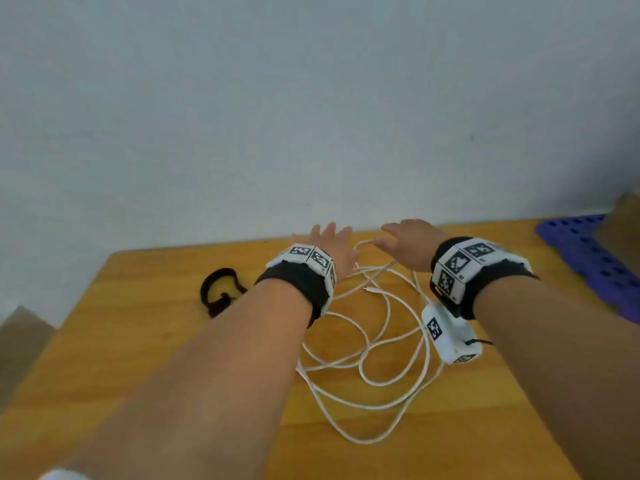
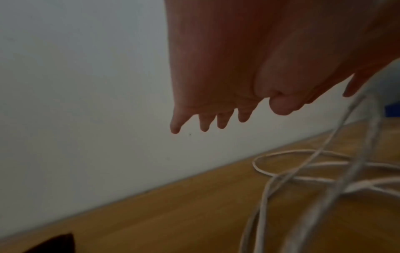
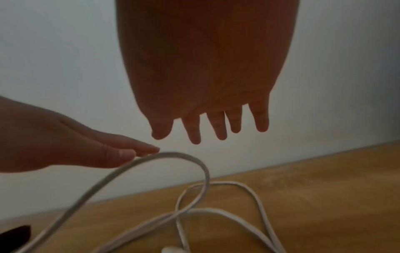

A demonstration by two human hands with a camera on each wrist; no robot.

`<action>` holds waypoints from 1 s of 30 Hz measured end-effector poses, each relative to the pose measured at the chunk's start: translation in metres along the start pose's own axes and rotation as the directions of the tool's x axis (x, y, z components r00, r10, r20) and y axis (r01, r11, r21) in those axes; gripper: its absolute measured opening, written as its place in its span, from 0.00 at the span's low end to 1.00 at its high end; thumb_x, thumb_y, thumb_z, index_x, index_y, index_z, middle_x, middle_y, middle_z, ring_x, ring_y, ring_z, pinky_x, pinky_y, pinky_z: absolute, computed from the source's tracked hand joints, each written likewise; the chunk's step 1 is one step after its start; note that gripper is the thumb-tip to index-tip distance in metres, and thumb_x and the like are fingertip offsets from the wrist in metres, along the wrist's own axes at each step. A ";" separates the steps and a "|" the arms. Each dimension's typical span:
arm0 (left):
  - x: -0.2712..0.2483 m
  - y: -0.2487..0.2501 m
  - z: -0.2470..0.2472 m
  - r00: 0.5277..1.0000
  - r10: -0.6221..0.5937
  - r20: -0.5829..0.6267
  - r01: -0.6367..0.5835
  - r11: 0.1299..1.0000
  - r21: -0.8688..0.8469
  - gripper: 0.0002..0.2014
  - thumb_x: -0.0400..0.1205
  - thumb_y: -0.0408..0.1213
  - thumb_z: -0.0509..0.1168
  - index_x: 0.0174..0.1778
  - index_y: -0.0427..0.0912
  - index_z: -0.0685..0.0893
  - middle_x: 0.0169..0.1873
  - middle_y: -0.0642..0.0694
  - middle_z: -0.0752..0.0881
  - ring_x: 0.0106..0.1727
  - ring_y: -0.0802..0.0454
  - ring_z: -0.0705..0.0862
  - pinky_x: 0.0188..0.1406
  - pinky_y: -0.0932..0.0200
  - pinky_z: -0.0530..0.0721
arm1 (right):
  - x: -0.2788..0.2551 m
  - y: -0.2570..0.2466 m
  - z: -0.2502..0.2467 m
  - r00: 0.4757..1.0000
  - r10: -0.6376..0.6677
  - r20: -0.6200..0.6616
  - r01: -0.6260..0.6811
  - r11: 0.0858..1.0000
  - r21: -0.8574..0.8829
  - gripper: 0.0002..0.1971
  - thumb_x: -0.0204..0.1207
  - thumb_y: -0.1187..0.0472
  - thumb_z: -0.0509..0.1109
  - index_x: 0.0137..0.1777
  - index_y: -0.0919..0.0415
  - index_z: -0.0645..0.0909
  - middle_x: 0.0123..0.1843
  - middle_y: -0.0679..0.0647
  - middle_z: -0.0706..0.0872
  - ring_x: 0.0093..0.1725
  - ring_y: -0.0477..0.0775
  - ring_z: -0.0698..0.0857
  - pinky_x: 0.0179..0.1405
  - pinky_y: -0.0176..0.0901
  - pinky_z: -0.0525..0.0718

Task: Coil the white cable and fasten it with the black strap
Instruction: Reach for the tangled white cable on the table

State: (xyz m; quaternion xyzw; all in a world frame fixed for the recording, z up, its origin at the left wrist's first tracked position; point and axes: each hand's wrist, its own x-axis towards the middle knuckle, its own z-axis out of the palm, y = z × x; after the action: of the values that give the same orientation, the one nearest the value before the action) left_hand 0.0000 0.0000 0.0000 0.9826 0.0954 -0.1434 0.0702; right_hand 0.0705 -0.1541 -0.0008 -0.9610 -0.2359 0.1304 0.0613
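The white cable [image 1: 367,441] lies in loose, tangled loops on the wooden table [image 1: 138,341], and one plug end [image 1: 369,289] shows among them. The black strap [image 1: 221,301] lies curled to the left of the cable. My left hand [image 1: 329,244] and right hand [image 1: 405,240] hover over the cable's far end, with fingers straight and spread. A raised loop of cable [image 3: 173,154] stands between them, just beside the left hand's thumb [image 3: 121,157]. Whether the loop touches the thumb is unclear. The right hand [image 3: 205,85] holds nothing. The left hand's palm [image 2: 216,77] is bare.
A pale wall [image 1: 311,116] rises right behind the table's far edge. A purple tray with round holes [image 1: 588,254] sits at the table's right side. The table's left edge runs close to the strap.
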 end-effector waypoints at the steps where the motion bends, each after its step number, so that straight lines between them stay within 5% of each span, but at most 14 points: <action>1: 0.001 0.000 0.006 1.000 -0.001 0.016 0.001 1.000 0.015 0.30 0.86 0.57 0.44 0.84 0.55 0.46 0.85 0.50 0.44 0.85 0.43 0.42 0.77 0.26 0.45 | -0.001 0.001 0.004 1.000 0.003 0.012 -0.003 1.000 0.003 0.33 0.81 0.35 0.48 0.82 0.53 0.61 0.81 0.61 0.66 0.81 0.62 0.62 0.78 0.61 0.63; 6: 0.001 -0.008 0.024 1.000 -0.014 0.025 0.013 1.000 0.024 0.30 0.86 0.56 0.45 0.84 0.53 0.47 0.85 0.48 0.45 0.85 0.42 0.44 0.79 0.29 0.47 | -0.007 0.004 0.023 0.999 0.026 0.021 -0.026 1.000 -0.004 0.33 0.81 0.35 0.50 0.82 0.52 0.61 0.82 0.60 0.66 0.81 0.61 0.63 0.78 0.60 0.64; 12: -0.031 -0.021 0.036 0.998 -0.010 0.056 0.014 0.998 -0.064 0.31 0.88 0.49 0.50 0.85 0.43 0.48 0.85 0.39 0.52 0.84 0.41 0.55 0.81 0.47 0.58 | -0.043 -0.008 0.038 0.997 0.031 0.071 -0.028 0.999 -0.042 0.33 0.82 0.39 0.53 0.83 0.53 0.57 0.83 0.58 0.65 0.80 0.60 0.66 0.76 0.55 0.68; 16: -0.062 -0.036 0.058 0.990 -0.078 0.121 0.094 0.988 -0.125 0.32 0.87 0.48 0.54 0.84 0.41 0.50 0.82 0.39 0.62 0.79 0.40 0.67 0.74 0.50 0.70 | -0.080 -0.019 0.062 0.992 0.031 0.124 -0.024 0.998 -0.055 0.31 0.83 0.44 0.59 0.82 0.56 0.60 0.79 0.57 0.71 0.74 0.60 0.74 0.69 0.50 0.75; 19: -0.090 -0.044 0.076 0.991 -0.085 0.106 0.103 0.979 -0.178 0.27 0.86 0.45 0.56 0.81 0.40 0.62 0.74 0.39 0.75 0.69 0.41 0.78 0.62 0.52 0.77 | -0.107 -0.025 0.084 0.993 0.047 0.111 -0.038 0.996 -0.080 0.32 0.80 0.44 0.62 0.81 0.56 0.62 0.76 0.57 0.74 0.72 0.60 0.76 0.68 0.50 0.77; 23: -0.123 -0.045 0.089 0.992 -0.076 0.097 0.101 0.951 -0.293 0.31 0.86 0.40 0.58 0.83 0.42 0.54 0.75 0.38 0.73 0.60 0.44 0.78 0.51 0.56 0.79 | -0.132 -0.037 0.105 0.991 0.067 0.115 -0.058 0.995 -0.078 0.37 0.77 0.38 0.62 0.81 0.57 0.61 0.80 0.57 0.67 0.75 0.61 0.73 0.71 0.51 0.75; 30: -0.138 -0.043 0.098 0.994 -0.100 0.040 0.108 0.926 -0.361 0.33 0.84 0.40 0.63 0.83 0.41 0.56 0.78 0.40 0.69 0.74 0.41 0.74 0.68 0.52 0.76 | -0.160 -0.041 0.103 0.982 0.090 0.166 -0.075 0.992 -0.098 0.42 0.77 0.36 0.62 0.85 0.52 0.50 0.86 0.52 0.54 0.82 0.60 0.63 0.77 0.51 0.69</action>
State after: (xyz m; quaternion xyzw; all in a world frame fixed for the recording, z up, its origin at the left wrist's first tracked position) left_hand -0.1655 0.0027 -0.0571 0.9447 0.1714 -0.1373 0.2434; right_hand -0.1132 -0.1872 -0.0562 -0.9571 -0.2060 0.2036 -0.0084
